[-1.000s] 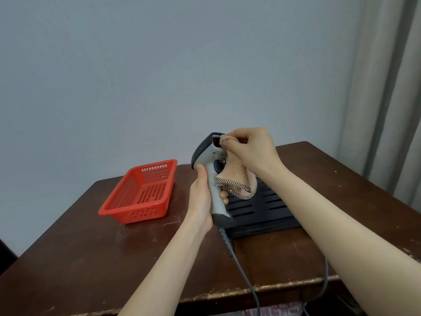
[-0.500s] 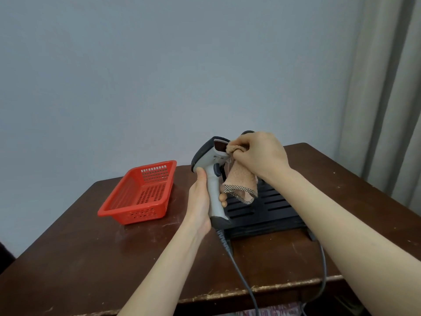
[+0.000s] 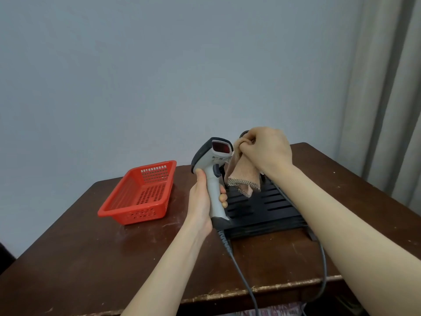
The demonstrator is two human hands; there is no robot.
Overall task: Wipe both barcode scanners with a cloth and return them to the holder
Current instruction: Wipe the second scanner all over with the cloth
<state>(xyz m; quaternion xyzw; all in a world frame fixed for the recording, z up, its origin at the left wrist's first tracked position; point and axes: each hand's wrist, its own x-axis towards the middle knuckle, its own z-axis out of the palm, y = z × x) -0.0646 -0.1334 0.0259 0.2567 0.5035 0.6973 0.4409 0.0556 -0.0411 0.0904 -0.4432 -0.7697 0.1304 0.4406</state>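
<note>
Well, scanner (image 3: 211, 172) in left hand (image 3: 200, 202), cloth (image 3: 242, 175) beside.

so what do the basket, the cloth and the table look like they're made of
Red basket: looks like moulded plastic, slightly glossy, with rows of vent holes in its walls and floor.
Cloth: soft fabric, probably terry or woven, matte tan with a checked hem, hanging in folds.
Table: seems to be dark varnished wood, with sheen on top, scratches and a worn pale front edge.

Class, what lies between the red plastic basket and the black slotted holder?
Head view: the left hand gripping the grey handheld barcode scanner, over bare brown wooden table.
</note>
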